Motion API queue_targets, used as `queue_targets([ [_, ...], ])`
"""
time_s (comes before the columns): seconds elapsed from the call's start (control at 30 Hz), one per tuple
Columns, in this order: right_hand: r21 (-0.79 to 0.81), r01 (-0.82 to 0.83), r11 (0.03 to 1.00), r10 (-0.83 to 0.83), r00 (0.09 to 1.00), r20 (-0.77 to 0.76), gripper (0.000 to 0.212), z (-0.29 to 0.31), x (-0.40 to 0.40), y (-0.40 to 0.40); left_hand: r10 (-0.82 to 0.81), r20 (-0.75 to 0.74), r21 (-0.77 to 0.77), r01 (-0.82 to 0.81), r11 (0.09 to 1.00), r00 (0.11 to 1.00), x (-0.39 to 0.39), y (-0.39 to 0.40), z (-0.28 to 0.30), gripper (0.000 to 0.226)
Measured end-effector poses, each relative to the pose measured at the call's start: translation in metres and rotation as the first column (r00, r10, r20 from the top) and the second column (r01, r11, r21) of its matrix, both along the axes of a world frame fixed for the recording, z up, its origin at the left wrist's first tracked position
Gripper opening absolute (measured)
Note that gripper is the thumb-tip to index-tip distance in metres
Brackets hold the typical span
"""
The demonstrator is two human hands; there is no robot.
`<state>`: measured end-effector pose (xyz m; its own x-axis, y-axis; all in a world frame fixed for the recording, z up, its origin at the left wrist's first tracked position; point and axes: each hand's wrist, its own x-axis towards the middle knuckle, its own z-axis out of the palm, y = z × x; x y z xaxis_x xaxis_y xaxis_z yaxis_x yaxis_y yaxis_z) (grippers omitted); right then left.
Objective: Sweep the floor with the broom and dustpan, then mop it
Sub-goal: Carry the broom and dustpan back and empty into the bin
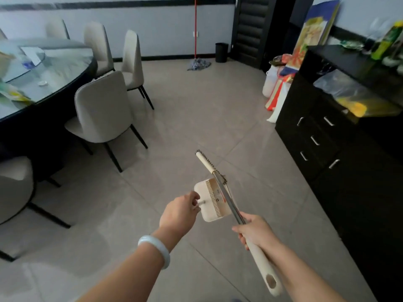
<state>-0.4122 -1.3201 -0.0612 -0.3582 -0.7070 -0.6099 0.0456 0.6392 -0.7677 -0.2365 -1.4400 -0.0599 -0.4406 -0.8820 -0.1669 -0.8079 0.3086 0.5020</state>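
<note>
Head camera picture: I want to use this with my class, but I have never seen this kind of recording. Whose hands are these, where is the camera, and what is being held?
There is no machine here. A person wears one wide-angle camera on the head, looking forward and down, so the two arms reaching in from the bottom are their own. The left hand, with a pale bangle on its wrist, grips the short handle of a cream dustpan. The right hand grips the broom by its long handle; the brush end points away, over the tiled floor. Neither tool looks to be touching the floor. At the left stand a round glass-topped table and pale chairs; at the right, a black cabinet. A red-handled mop leans on the far wall.
</note>
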Motion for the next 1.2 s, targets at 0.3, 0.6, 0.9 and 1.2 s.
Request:
queue_targets([
  [0.3, -0.028, -0.024, 0.999, 0.023, 0.999, -0.028, 0.026, -0.024, -0.132, -0.274, -0.009, -0.004, 0.039, 0.009, 0.999, 1.000, -0.140, -0.259, -0.020, 0.027],
  [0.6, 0.010, -0.136, 0.991, 0.136, 0.991, -0.002, 0.025, 0.000, -0.266, -0.564, 0.173, -0.054, 0.084, -0.168, 0.982, 0.983, -0.262, -0.530, 0.013, 0.026],
  [0.9, 0.038, -0.207, 0.978, 0.208, 0.978, -0.027, 0.034, -0.012, -0.373, -0.863, 0.207, -0.051, 0.058, -0.204, 0.977, 0.977, -0.352, -0.832, -0.005, 0.024],
  [1.2, 0.025, -0.095, 0.995, 0.096, 0.995, -0.020, 0.045, 0.008, -0.492, -1.143, 0.133, -0.035, 0.031, -0.132, 0.991, 0.990, -0.474, -1.140, 0.021, 0.023],
])
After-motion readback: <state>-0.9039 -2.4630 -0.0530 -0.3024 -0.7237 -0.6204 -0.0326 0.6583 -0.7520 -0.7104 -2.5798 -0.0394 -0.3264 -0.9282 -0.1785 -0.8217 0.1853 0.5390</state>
